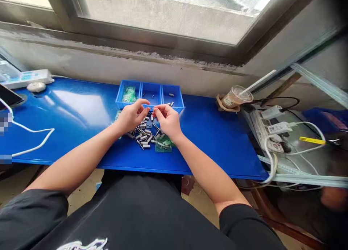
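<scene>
My left hand and my right hand meet over a blue table, fingertips pinched together on a small part too tiny to name. Beneath them lies a heap of several small silver metal parts, with thin pins among them. A little clear bag of green pieces lies under my right wrist. Just beyond the hands stands a blue three-compartment tray: green pieces fill its left bin, and a few metal parts lie in the middle and right bins.
A lidded drink cup with a straw leans at the table's right end. A power strip with plugs and cables lies further right. A white cable crosses the left side, near a phone and a white device.
</scene>
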### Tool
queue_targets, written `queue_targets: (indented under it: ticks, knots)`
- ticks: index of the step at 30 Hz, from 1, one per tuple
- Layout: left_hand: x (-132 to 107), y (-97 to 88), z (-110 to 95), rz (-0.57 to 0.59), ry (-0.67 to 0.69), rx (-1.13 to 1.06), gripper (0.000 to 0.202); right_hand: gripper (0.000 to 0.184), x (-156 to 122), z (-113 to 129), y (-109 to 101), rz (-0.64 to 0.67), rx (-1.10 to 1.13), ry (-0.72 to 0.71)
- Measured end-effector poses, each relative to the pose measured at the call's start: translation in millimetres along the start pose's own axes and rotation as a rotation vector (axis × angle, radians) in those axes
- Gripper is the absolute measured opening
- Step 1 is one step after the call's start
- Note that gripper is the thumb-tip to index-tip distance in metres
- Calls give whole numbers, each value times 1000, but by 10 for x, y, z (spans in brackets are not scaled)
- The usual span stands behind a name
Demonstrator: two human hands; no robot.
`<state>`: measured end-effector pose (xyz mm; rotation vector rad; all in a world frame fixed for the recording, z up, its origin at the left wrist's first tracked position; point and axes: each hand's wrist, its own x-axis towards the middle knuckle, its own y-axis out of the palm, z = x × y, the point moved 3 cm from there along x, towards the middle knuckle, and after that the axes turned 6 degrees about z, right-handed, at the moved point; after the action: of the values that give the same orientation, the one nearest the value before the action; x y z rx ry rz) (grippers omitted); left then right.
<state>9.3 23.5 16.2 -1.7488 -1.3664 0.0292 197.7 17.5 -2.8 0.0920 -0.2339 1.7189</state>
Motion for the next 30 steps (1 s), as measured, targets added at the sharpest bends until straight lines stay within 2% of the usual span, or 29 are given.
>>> queue_targets:
  ticks: [4, 11, 20, 26, 30]
  knots:
    - [4, 19, 28, 14, -4, 26, 15, 47, 5, -21, -1, -4, -1, -12]
    - [23, 15, 40, 46, -20, 82, 34, 43, -2, -44, 15, 26, -11, -26]
    - [32, 41, 63, 50, -12, 23, 25, 46, 19, -50, -3, 16, 40, 5]
    - [55, 39, 112, 71, 3, 52, 40, 50, 20, -56, 21, 27, 53, -8]
    - [49, 34, 99, 60, 4, 37, 37, 47, 16, -45, 31, 18, 65, -8]
